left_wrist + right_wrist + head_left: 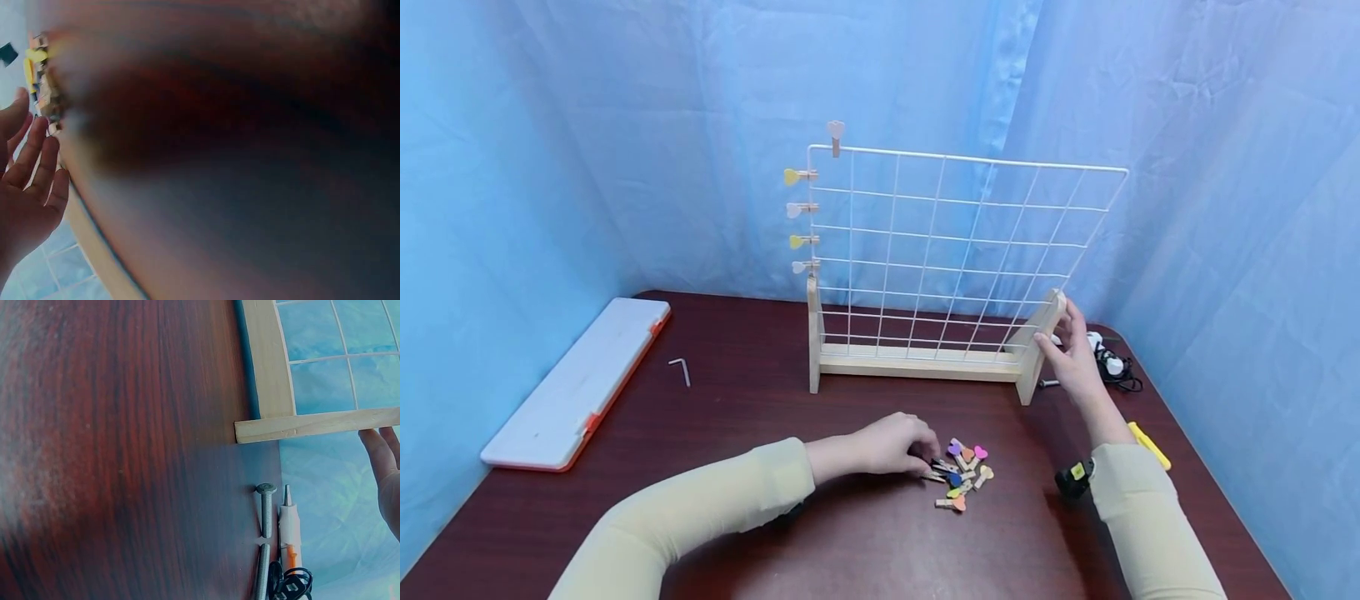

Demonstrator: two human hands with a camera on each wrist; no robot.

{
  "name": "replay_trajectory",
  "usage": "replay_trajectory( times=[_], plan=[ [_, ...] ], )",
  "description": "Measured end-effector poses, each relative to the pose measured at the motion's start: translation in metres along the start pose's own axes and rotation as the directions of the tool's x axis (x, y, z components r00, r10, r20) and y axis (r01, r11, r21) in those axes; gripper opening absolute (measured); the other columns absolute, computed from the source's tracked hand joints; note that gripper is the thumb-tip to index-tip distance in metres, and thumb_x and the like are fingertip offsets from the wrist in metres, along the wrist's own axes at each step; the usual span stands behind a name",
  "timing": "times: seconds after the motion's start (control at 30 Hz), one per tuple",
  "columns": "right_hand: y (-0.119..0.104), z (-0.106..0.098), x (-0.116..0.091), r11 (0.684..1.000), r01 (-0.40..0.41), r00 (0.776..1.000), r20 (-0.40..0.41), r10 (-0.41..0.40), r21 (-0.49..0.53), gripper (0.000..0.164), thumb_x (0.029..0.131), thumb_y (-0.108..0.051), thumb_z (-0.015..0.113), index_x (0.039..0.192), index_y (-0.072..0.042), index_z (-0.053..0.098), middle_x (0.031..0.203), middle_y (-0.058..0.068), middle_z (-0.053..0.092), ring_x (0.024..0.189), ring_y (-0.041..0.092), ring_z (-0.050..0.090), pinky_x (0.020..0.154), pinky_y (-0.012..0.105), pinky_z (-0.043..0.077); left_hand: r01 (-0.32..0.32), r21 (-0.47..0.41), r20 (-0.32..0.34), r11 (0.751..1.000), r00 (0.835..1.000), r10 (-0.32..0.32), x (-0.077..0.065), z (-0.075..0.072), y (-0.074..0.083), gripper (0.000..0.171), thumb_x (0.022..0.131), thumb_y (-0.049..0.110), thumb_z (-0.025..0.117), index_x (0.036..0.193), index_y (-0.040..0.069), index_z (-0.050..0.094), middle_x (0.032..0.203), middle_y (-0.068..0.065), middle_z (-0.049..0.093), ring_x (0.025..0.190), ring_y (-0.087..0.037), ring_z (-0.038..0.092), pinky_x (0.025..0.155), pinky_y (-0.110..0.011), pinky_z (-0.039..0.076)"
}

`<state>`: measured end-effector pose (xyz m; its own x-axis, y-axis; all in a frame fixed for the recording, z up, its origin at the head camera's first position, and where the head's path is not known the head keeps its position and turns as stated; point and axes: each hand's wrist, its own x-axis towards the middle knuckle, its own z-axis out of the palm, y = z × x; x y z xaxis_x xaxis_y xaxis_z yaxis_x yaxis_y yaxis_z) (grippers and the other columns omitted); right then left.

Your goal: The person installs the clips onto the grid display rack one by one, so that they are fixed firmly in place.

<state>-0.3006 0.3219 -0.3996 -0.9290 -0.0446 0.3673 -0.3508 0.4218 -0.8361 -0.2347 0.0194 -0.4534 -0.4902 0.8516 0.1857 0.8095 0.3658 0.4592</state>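
Note:
My left hand (pixel 898 443) is at the left edge of a pile of small wooden clothespins (pixel 967 475) with coloured hearts. Its thumb and fingers stand apart over the pile in the left wrist view. My right hand (pixel 1073 358) grips the right side panel of a wooden stand (pixel 917 367), thumb in front and fingers behind. A white wire grid (pixel 955 225) rises from the stand. Several yellow and white heart clothespins (pixel 802 242) are clipped along its left edge, and one white heart clothespin (pixel 836 137) stands on its top wire near the left corner.
A long white case with an orange edge (pixel 580 383) lies at the left, beside a hex key (pixel 682 372). Bolts (pixel 267 509), a black cable (pixel 1123 375) and a yellow tool (pixel 1150 446) lie at the right. Blue curtains (pixel 700 125) surround the table.

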Motion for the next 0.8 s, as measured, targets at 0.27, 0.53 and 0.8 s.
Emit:
replay_trajectory(
  times=[0.27,0.53,0.8],
  plan=[
    [0.0,0.0,0.001,1.0,-0.001,1.0,-0.004,0.001,-0.003,0.07,0.09,-0.013,0.051,0.142,-0.033,0.008,0.135,0.018,0.033,0.12,0.031,0.035,0.087,0.04,0.041,0.051,-0.085,0.047,0.995,0.998,-0.047,0.008,0.014,0.007,0.025,0.072,0.02,0.075,0.085,0.012,0.054,0.071,0.009,0.06,0.063,0.006,0.051,0.058,-0.005,0.041],
    [0.0,0.001,0.001,1.0,-0.008,1.0,-0.007,0.008,0.008,0.071,0.09,-0.013,0.051,0.142,-0.033,0.007,0.136,0.018,0.032,0.121,0.032,0.034,0.09,0.047,0.039,0.059,-0.111,0.078,0.992,0.996,-0.05,0.002,0.011,0.006,0.021,0.075,0.016,0.071,0.09,0.014,0.057,0.07,0.01,0.055,0.062,0.004,0.049,0.057,-0.007,0.04],
    [0.001,0.0,0.0,1.0,-0.01,1.0,-0.011,0.01,-0.006,0.069,0.09,-0.013,0.051,0.141,-0.032,0.009,0.135,0.018,0.033,0.12,0.032,0.035,0.082,0.019,0.041,0.036,-0.12,-0.041,0.992,0.998,-0.041,-0.002,-0.012,0.003,0.017,0.077,0.017,0.07,0.093,0.015,0.067,0.081,0.008,0.06,0.067,0.003,0.052,0.059,-0.007,0.043]
  ],
)
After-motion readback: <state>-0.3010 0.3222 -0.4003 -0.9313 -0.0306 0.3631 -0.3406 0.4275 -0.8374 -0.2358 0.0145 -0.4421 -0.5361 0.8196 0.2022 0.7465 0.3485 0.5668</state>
